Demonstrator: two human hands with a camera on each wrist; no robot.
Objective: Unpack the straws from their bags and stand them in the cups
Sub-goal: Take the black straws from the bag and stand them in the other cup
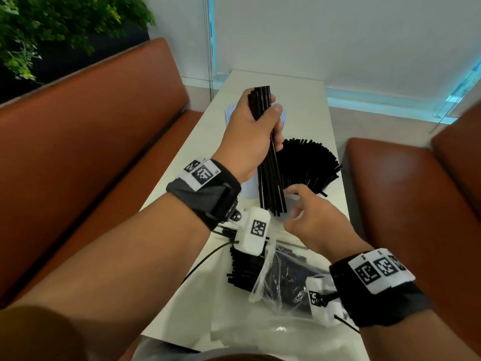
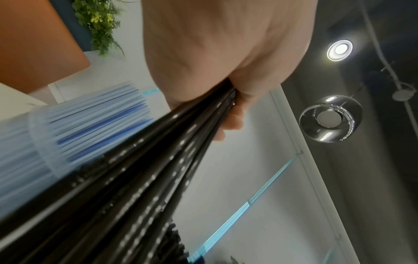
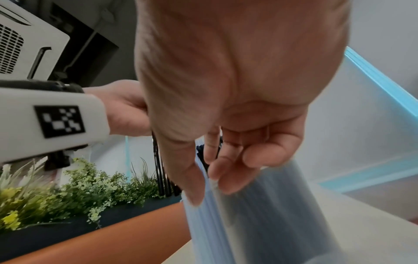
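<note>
Rust-brown leather benches [image 1: 86, 131] run along both sides of a narrow pale table [image 1: 309, 105], and green foliage [image 1: 52, 27] fills the corner behind the left bench. On the near end of the table lies a crumpled clear plastic bag [image 1: 270, 272] with black straws still inside it, and further loose black straws [image 1: 244, 267] are stacked just beside it on the left.

Farther along the table a cup [image 1: 294, 198], clear and faintly blue, holds a fanned mass of black straws [image 1: 312, 157] that lean toward the right bench. Another cup [image 2: 45, 142] with pale blue and white straws stands beyond, mostly hidden behind the left hand in the head view and blurred in the left wrist view.

The left hand [image 1: 253, 131] is raised over the table and grips a bundle of black straws [image 1: 270, 178] near their upper ends: the fingers wrap round the bundle, the thumb [image 1: 273, 110] presses across its front, short tips stick out above the fist and the long remainder hangs below it, steeply tilted, its lower ends next to the cup with the fanned straws.

The right hand [image 1: 315, 217] is at that cup's near rim. In the right wrist view its thumb and fingertips [image 3: 222, 178] pinch the clear rim between them, with the other fingers loosely curled.
</note>
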